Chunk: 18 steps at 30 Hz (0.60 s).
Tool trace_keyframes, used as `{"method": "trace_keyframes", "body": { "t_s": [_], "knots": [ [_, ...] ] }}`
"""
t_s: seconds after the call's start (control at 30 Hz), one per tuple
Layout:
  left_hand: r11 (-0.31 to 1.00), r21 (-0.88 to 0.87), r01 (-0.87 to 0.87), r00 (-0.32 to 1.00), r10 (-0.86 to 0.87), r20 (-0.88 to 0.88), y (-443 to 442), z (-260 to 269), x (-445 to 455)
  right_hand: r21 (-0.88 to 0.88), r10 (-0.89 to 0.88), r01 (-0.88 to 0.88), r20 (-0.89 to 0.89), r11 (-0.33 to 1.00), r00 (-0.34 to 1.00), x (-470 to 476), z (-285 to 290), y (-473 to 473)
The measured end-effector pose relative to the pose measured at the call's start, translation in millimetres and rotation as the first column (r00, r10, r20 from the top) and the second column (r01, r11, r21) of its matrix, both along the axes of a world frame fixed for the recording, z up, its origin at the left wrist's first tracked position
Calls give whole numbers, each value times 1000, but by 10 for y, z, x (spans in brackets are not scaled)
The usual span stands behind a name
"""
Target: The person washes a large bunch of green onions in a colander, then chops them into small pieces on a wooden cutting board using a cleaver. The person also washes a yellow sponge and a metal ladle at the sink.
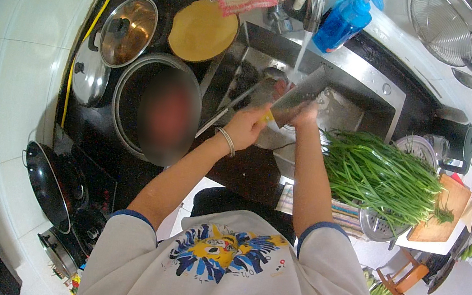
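My left hand (pixel 244 125), with bracelets at the wrist, grips the yellow handle of a cleaver (pixel 300 93) over the steel sink (pixel 248 38). The broad blade slants up to the right. My right hand (pixel 305 115) is at the blade's lower right side, its fingers partly hidden by it. Water runs from the faucet (pixel 315 0) into the sink just behind the blade. Something dark red (pixel 280 90), blurred, shows in the sink beside the cleaver. Right of my right forearm lies a big bunch of long green garlic chives (pixel 377 177) over a metal colander (pixel 385 225).
A large pot (pixel 119 122) with a blurred patch over it stands left of the sink. Beyond it are a glass lid (pixel 128 33) and a yellow board (pixel 204 30). A blue pump bottle (pixel 340 24) stands behind the sink. A wooden cutting board (pixel 451 200) lies right.
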<state>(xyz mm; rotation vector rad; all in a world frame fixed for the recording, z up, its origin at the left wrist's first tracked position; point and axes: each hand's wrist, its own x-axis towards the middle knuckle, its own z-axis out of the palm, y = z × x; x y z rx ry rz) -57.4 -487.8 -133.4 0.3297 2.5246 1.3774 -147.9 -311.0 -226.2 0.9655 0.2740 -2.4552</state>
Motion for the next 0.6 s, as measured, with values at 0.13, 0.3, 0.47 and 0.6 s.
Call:
{"method": "trace_keyframes", "body": {
  "t_s": [0.13, 0.3, 0.47, 0.6],
  "knots": [
    [996, -84, 4, 1000, -4, 1, 17, 138, -60, -311, -18, -32, -155, 950, 988, 40, -96, -57],
    [990, -137, 27, 999, -33, -38, -86, 49, -105, -300, -74, 65, -19, 952, 997, 173, 175, -15],
    [974, -225, 9, 995, -31, -91, -119, -105, -85, -168, 61, -67, -41, 984, 997, 282, 254, 33],
    [964, -265, 29, 999, -34, -15, -108, -110, -135, -33, 71, -69, 72, 997, 995, 366, 337, 60]
  ]
}}
